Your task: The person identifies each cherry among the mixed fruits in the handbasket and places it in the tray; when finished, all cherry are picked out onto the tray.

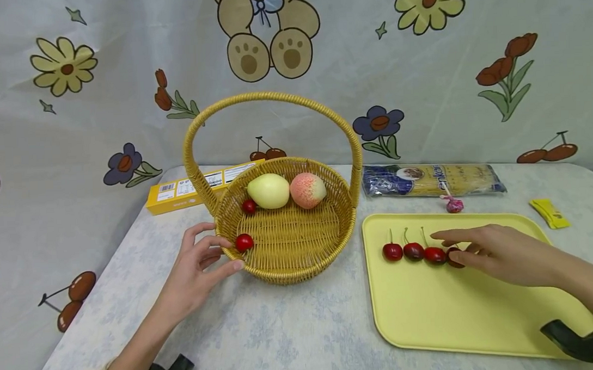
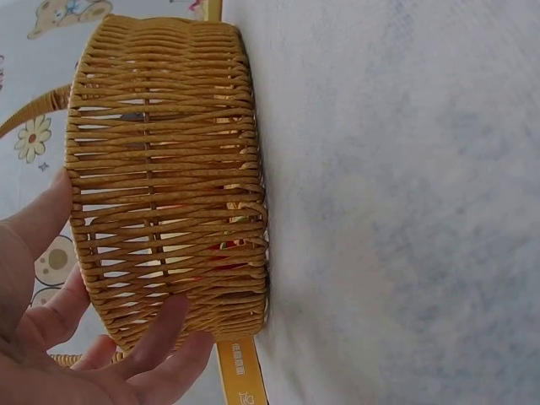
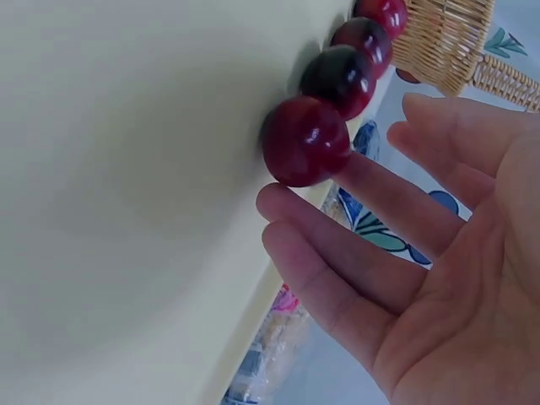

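Observation:
My left hand (image 1: 194, 273) rests against the left side of the yellow wicker basket (image 1: 285, 276), thumb on its front rim and fingers along its rim and outer wall. In the basket lie a pale yellow-green pear-like fruit (image 1: 269, 191), a peach (image 1: 307, 190) and two cherries, one (image 1: 244, 242) beside my fingers. My right hand (image 1: 507, 256) reaches over the yellow tray (image 1: 458, 315), fingers loosely spread around the rightmost cherry (image 3: 305, 141) of a row. One finger overlaps this cherry's edge in the right wrist view. Other dark red cherries (image 1: 414, 251) with stems line up to its left.
Behind the basket lies a yellow box (image 1: 184, 193). A packet of pasta (image 1: 431, 180) and a pink wrapped lollipop (image 1: 454, 205) lie behind the tray. A small yellow packet (image 1: 549, 213) sits at its far right. A patterned cloth (image 1: 294, 125) hangs behind the table.

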Demonstrator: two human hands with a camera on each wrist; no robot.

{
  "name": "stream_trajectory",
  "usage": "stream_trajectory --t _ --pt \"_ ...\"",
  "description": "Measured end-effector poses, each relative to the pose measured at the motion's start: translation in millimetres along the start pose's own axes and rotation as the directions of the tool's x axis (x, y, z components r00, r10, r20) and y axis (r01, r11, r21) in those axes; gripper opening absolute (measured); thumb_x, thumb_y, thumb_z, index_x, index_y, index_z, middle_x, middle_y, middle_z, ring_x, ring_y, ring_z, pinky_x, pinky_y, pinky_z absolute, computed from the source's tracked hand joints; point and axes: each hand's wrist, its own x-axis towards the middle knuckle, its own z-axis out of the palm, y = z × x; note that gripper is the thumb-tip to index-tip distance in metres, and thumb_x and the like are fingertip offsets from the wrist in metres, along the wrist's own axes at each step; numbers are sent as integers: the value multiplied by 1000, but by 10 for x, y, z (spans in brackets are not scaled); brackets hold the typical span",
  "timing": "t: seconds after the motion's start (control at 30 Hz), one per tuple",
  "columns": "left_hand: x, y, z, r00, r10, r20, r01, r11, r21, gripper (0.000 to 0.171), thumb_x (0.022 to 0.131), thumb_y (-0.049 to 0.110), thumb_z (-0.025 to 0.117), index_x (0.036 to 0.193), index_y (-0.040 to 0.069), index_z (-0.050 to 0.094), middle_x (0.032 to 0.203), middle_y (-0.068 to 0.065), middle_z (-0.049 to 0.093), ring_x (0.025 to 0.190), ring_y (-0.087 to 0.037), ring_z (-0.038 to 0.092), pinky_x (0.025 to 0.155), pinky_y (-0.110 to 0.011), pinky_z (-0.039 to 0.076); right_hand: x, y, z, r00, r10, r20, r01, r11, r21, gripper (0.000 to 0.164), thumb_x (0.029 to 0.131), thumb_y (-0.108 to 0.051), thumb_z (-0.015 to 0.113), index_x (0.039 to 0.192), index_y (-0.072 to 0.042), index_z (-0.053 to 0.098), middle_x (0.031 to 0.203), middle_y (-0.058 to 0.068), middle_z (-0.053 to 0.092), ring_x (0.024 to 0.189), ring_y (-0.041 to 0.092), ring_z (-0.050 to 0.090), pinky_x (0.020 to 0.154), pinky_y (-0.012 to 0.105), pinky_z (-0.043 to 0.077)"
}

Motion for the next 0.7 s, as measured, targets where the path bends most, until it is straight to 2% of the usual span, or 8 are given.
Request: stream_trajectory --t 0.1,0.23,0.37,0.47,0.53,0.7 --pt "6 2 -1 1000 -3 3 3 1000 -4 32 87 23 79 107 3 64 146 -10 28 115 -34 55 100 -49 46 -16 -13 -20 1000 21 -6 -21 999 -33 42 98 -19 64 137 -4 57 105 -6 69 71 -1 50 55 22 41" --pt "9 -1 -2 1000 2 5 -2 1000 -7 31 87 22 79 106 3 64 146 -10 28 115 -34 56 100 -49 46 -19 -57 -48 998 47 -33 -50 994 -97 35 95 -20 67 128 -9 65 114 3 68 81 2 57 62 22 49" --pt "16 -1 -1 1000 12 8 -12 1000 -8 30 87 21 79 105 3 64 146 -10 28 114 -34 57 100 -48 46 -6 -174 -118 996 35 -81 -46 989 -139 29 93 -20 70 121 -11 69 107 -2 70 83 6 63 64 24 52" --pt "20 -1 -2 1000 12 8 -12 1000 -7 30 87 21 79 105 3 64 146 -10 28 115 -35 57 100 -48 46 24 -328 -186 990 -7 -140 -15 987 -159 30 93 -22 71 121 -13 69 104 -7 69 82 7 63 63 27 54" --pt "22 -6 -4 1000 12 9 -12 1000 -5 30 87 22 79 104 3 63 146 -10 27 116 -35 56 100 -49 46 60 -457 -227 982 -52 -183 23 987 -160 31 92 -22 72 122 -14 68 107 -6 69 91 13 65 69 33 56" --pt "27 -32 -11 1000 16 8 -16 1000 13 29 86 23 79 102 5 63 145 -11 28 114 -35 59 99 -49 47 231 -789 -299 943 -211 -259 166 969 -183 31 90 -19 74 120 -20 68 118 -5 65 102 18 64 76 41 56"
